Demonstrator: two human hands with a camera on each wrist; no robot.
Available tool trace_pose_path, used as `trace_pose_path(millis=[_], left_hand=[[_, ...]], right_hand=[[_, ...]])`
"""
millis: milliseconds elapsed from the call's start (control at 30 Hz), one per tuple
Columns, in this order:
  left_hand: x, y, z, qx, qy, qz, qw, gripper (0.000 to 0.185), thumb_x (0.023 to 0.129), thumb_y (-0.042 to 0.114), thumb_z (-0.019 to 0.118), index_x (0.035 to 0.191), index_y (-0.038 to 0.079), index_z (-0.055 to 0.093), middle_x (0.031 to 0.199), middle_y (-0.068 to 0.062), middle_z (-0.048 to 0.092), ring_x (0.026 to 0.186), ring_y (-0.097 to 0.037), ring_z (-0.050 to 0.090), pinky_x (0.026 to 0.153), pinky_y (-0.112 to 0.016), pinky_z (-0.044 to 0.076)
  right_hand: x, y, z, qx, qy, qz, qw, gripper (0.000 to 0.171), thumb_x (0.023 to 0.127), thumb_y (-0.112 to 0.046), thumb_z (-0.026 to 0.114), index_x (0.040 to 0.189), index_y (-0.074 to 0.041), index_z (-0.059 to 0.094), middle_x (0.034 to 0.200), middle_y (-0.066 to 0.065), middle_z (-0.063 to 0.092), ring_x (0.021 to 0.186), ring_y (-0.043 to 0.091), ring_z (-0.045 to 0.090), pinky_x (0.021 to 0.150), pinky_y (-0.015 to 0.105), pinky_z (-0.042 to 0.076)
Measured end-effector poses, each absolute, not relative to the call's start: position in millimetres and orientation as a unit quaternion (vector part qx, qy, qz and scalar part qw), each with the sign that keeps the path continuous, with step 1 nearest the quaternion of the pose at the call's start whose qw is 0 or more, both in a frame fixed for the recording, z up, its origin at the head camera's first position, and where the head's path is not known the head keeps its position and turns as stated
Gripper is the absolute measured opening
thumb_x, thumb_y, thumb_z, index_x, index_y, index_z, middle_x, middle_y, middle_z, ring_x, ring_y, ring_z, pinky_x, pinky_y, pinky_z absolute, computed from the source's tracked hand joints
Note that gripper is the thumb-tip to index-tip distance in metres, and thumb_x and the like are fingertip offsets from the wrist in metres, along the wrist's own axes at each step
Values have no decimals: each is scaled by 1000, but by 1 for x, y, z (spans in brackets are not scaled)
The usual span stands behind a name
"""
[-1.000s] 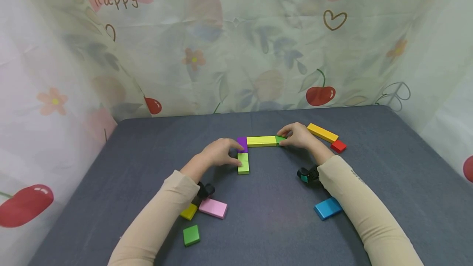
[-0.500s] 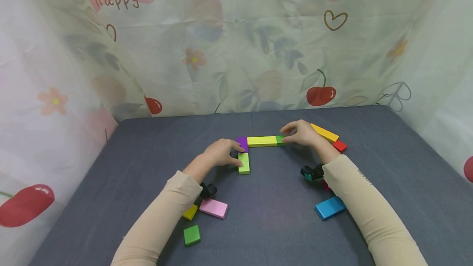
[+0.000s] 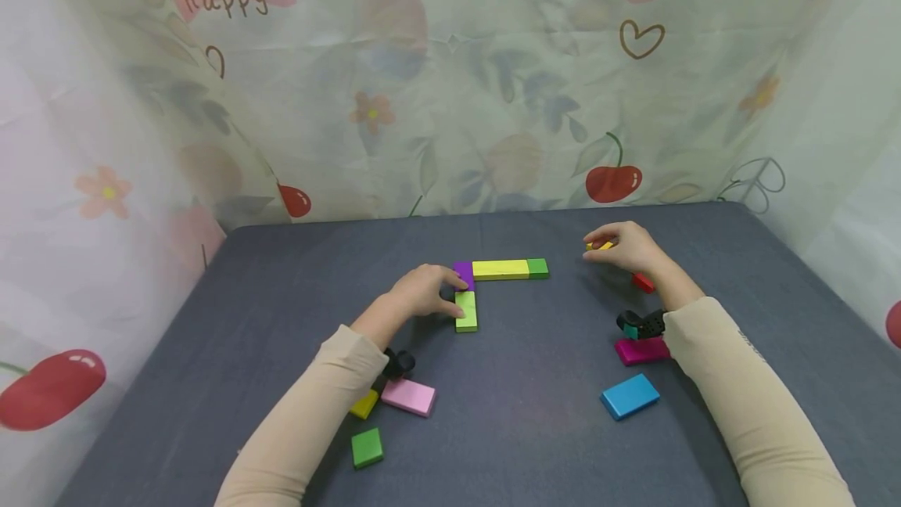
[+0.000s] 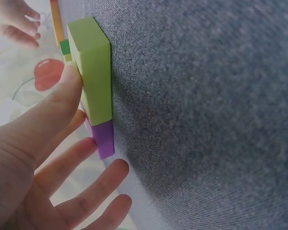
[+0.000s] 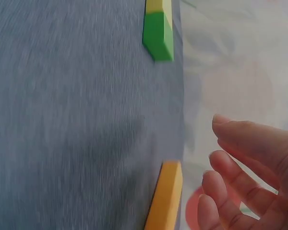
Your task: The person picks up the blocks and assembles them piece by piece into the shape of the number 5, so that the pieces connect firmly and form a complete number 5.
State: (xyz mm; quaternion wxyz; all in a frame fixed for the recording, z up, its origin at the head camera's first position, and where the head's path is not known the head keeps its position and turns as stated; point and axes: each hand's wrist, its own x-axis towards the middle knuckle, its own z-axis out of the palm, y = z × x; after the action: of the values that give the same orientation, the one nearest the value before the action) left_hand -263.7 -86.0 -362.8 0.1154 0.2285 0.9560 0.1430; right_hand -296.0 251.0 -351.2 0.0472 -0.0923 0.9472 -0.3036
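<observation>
My left hand point(image 3: 425, 292) rests at the corner of an L of blocks. Its thumb point(image 4: 62, 96) touches the side of the light green block point(image 3: 466, 311), and its fingers are straight beside the purple block point(image 3: 462, 274). A long yellow block point(image 3: 500, 269) and a small green block point(image 3: 538, 267) run right from the purple one. My right hand point(image 3: 622, 249) hovers over the orange-yellow long block point(image 3: 600, 245), with relaxed fingers point(image 5: 240, 143) apart from that block point(image 5: 165, 196). The hand hides most of the block in the head view.
On the dark grey table point(image 3: 535, 444) lie a red block point(image 3: 643, 282), a magenta block point(image 3: 637, 350) and a blue block point(image 3: 629, 395) at the right. A pink block point(image 3: 408, 397), a small yellow block point(image 3: 364, 404) and a green square point(image 3: 366, 447) lie near my left forearm. Printed curtains enclose the table.
My right hand let go of the small green block and moved right, over the orange-yellow block. The magenta block has come into view beside that forearm. The left hand stayed put.
</observation>
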Motion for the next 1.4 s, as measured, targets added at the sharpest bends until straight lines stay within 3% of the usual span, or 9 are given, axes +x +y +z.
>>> trace_pose_path(millis=[167, 467, 633, 833, 1400], left_hand=[[-264, -86, -363, 233, 955, 142, 114, 48, 77, 32, 76, 121, 17, 65, 133, -3, 58, 130, -24, 47, 109, -40, 38], [-263, -86, -363, 234, 955, 140, 119, 49, 78, 32, 75, 123, 16, 63, 134, -4, 56, 130, -25, 46, 109, -42, 37], [-263, -86, -363, 235, 954, 142, 120, 49, 78, 31, 75, 123, 16, 63, 134, -4, 56, 131, -24, 46, 110, -42, 37], [-263, -86, -363, 235, 954, 139, 123, 50, 78, 32, 74, 124, 16, 62, 135, -4, 55, 131, -24, 46, 110, -42, 36], [-264, -86, -363, 233, 955, 139, 122, 49, 78, 32, 75, 123, 16, 63, 134, -4, 56, 131, -24, 46, 110, -41, 37]], right_hand=[[-294, 268, -351, -61, 951, -299, 46, 40, 86, -24, 66, 117, 1, 62, 111, 22, 61, 103, 32, 52, 73, 28, 45], [-293, 293, -356, -17, 957, -285, 55, 43, 88, -24, 63, 120, 4, 59, 120, 28, 55, 108, 39, 48, 88, 50, 45], [-295, 300, -360, -3, 958, -277, 75, 47, 86, -27, 64, 121, 4, 57, 124, 30, 51, 113, 41, 45, 93, 53, 42], [-296, 302, -362, 4, 958, -272, 89, 49, 85, -27, 66, 122, 4, 56, 125, 30, 51, 111, 40, 46, 93, 51, 44], [-296, 300, -364, 10, 963, -257, 81, 45, 83, -19, 68, 117, 9, 57, 114, 30, 57, 97, 35, 53, 77, 37, 50]])
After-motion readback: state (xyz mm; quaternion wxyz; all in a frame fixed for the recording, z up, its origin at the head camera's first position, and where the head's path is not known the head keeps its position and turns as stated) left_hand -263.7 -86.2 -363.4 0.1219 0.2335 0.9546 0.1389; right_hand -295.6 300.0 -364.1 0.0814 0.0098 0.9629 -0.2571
